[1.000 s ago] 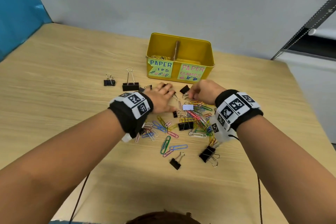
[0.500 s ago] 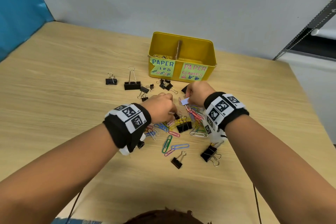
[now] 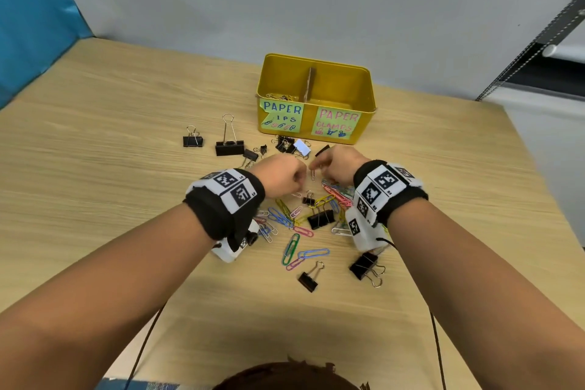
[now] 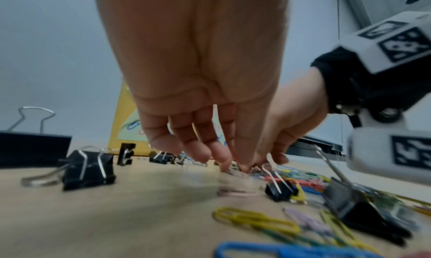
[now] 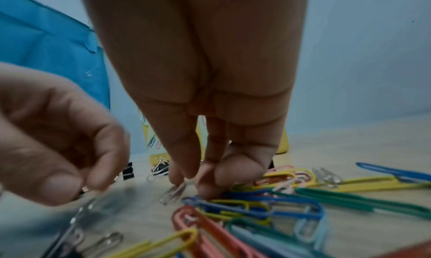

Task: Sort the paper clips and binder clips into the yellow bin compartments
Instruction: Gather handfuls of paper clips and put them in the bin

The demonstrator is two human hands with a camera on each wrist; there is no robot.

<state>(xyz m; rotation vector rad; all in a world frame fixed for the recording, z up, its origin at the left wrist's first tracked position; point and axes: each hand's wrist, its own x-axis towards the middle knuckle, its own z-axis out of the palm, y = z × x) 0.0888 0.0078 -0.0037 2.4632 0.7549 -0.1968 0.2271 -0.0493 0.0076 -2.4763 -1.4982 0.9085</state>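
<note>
The light is bright and even in the head view, with soft shadows under the arms on the tabletop point(image 3: 95, 152). The edges bend, as with a wide lens. Both wrist views are blurry: the left hand point(image 4: 198, 77) is smeared at its fingertips, the near paper clips point(image 5: 256, 216) are fuzzy, and the right hand point(image 5: 198, 77) looks dark against the pale wall.

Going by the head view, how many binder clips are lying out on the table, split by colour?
Black binder clips: 11, counting the tangled cluster by the yellow bin as 2
White binder clips: 1
Total: 12
</note>
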